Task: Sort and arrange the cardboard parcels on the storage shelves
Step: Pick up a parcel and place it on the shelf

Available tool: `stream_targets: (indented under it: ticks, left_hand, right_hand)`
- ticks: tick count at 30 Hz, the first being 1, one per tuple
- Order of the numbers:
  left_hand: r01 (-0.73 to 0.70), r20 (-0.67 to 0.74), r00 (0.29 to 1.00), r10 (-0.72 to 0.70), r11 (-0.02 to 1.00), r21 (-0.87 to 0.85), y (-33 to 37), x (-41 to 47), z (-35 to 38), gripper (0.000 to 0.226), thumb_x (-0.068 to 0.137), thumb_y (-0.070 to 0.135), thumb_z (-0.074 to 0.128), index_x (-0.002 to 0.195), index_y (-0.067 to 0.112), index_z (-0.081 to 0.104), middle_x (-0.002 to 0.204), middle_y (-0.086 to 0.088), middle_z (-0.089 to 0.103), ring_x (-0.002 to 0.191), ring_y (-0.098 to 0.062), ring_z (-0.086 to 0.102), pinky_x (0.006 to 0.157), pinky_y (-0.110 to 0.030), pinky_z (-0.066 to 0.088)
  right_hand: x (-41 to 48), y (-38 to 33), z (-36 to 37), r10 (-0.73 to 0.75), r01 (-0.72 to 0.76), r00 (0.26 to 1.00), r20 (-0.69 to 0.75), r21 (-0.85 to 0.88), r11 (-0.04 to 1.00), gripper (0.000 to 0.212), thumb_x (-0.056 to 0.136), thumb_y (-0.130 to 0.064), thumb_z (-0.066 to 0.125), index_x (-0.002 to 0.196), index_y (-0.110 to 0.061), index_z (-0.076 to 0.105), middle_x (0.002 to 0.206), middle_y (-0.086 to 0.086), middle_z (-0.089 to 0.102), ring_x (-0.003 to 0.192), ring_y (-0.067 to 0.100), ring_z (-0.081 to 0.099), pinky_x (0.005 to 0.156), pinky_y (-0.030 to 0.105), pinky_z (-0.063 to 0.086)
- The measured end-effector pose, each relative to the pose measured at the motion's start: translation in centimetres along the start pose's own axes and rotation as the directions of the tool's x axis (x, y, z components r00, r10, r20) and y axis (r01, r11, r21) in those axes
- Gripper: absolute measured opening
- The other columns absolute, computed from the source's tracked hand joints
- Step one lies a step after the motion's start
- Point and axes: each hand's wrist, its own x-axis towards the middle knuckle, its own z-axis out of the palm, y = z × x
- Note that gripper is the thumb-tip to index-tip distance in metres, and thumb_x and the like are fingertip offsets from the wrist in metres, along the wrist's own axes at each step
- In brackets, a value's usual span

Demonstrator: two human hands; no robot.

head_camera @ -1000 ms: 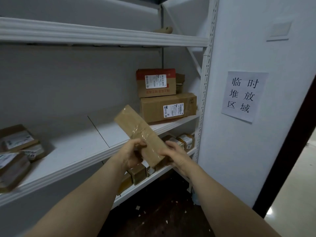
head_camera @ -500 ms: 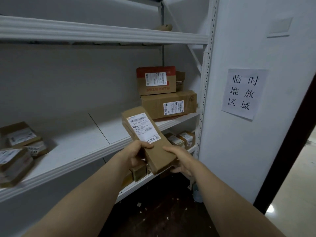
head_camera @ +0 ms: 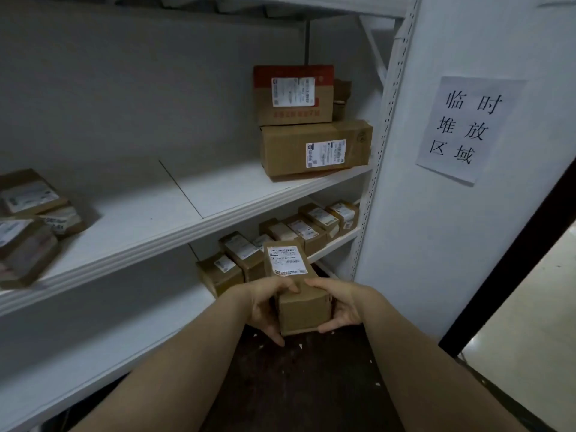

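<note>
I hold a long brown cardboard parcel with a white label on top, its near end toward me. My left hand grips its left side and my right hand its right side. It hangs in front of the lower shelf, just before a row of several small labelled parcels. On the middle shelf at the right, a red-topped box is stacked on a wider brown box. More flat parcels lie at that shelf's left end.
A white wall with a paper sign stands right of the perforated shelf upright. The dark floor below my arms carries small white scraps. A dark door frame and a bright tiled floor lie at the far right.
I lowered the parcel from middle-shelf height down to the lower shelf's level and turned it label-up, pointing away from me. My view tilted downward.
</note>
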Motion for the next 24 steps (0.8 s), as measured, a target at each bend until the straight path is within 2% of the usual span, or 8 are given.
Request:
stream_targets:
  ticks: [3,7,11,13,15,17,20,24]
  left_hand:
    - [-0.030,-0.029,0.999,0.028,0.997,-0.073,-1.3,0.5,-2.7,0.056,0.081,0.021,0.067,0.131,0.018,0.042,0.128,-0.021,0.047,0.110,-0.041,0.056,0.092,-0.061,0.045]
    - [-0.073,-0.099,0.993,0.059,0.986,-0.147,-3.6,1.0,-7.3,0.054,0.084,0.018,0.065,0.134,0.020,0.043,0.132,-0.016,0.049,0.111,-0.038,0.056,0.088,-0.056,0.050]
    - [-0.127,-0.221,0.972,0.082,0.972,-0.199,-5.2,0.8,-12.4,0.037,0.093,0.016,0.055,0.129,0.017,0.047,0.117,-0.011,0.058,0.103,-0.029,0.059,0.090,-0.049,0.048]
    - [-0.149,-0.306,0.949,0.077,0.964,-0.220,-5.8,0.6,-15.2,0.033,0.094,0.015,0.053,0.126,0.015,0.048,0.107,-0.010,0.060,0.095,-0.027,0.060,0.083,-0.044,0.051]
    - [-0.161,-0.370,0.927,0.061,0.956,-0.245,-6.3,0.6,-18.3,0.034,0.093,0.013,0.055,0.127,0.013,0.049,0.109,-0.012,0.060,0.097,-0.028,0.060,0.078,-0.043,0.053]
    - [-0.163,-0.415,0.909,0.036,0.947,-0.276,-6.7,1.2,-21.5,0.035,0.092,0.011,0.057,0.126,0.010,0.049,0.110,-0.013,0.060,0.101,-0.029,0.059,0.080,-0.045,0.054]
    - [-0.173,-0.460,0.888,0.005,0.930,-0.325,-7.1,2.1,-24.6,0.032,0.092,0.010,0.060,0.123,0.007,0.051,0.112,-0.013,0.058,0.106,-0.029,0.057,0.086,-0.045,0.052]
    - [-0.205,-0.502,0.865,-0.010,0.905,-0.372,-7.1,4.1,-28.2,0.027,0.095,0.010,0.054,0.121,0.003,0.052,0.112,-0.015,0.058,0.101,-0.028,0.057,0.077,-0.041,0.054]
  right_hand:
    - [1.4,-0.3,2.6,0.019,-0.019,1.000,-0.020,-0.029,0.999,0.052,0.084,-0.046,0.069,0.125,-0.019,0.055,0.120,0.014,0.056,0.104,0.031,0.061,0.063,0.040,0.060]
    - [4.1,-1.0,7.4,0.025,-0.029,0.998,-0.052,-0.080,0.996,0.038,0.087,-0.040,0.068,0.114,-0.020,0.052,0.123,0.012,0.050,0.113,0.032,0.055,0.081,0.045,0.058]
    - [7.3,-1.6,13.3,0.003,-0.003,1.000,-0.004,-0.124,0.992,0.041,0.094,-0.034,0.060,0.130,-0.017,0.052,0.122,0.007,0.056,0.116,0.026,0.055,0.090,0.043,0.054]
    - [8.8,-2.0,16.2,-0.013,0.014,1.000,0.015,-0.133,0.991,0.042,0.095,-0.032,0.059,0.133,-0.017,0.050,0.127,0.008,0.056,0.106,0.020,0.054,0.091,0.041,0.054]
    - [10.2,-2.5,19.1,-0.005,0.008,1.000,0.021,-0.139,0.990,0.039,0.094,-0.031,0.059,0.130,-0.017,0.051,0.124,0.008,0.054,0.095,0.016,0.048,0.093,0.039,0.053]
    - [12.3,-2.9,22.0,-0.001,0.004,1.000,0.021,-0.138,0.990,0.034,0.094,-0.029,0.058,0.125,-0.017,0.050,0.117,0.006,0.051,0.089,0.013,0.047,0.095,0.037,0.053]
    - [15.3,-2.9,24.8,-0.036,0.037,0.999,0.004,-0.146,0.989,0.045,0.093,-0.025,0.058,0.135,-0.014,0.047,0.135,0.006,0.048,0.111,0.019,0.052,0.093,0.034,0.053]
    - [19.3,-2.7,28.1,-0.133,0.128,0.991,-0.015,-0.174,0.976,0.055,0.095,-0.026,0.059,0.145,-0.012,0.039,0.146,0.005,0.043,0.130,0.023,0.045,0.108,0.036,0.042]
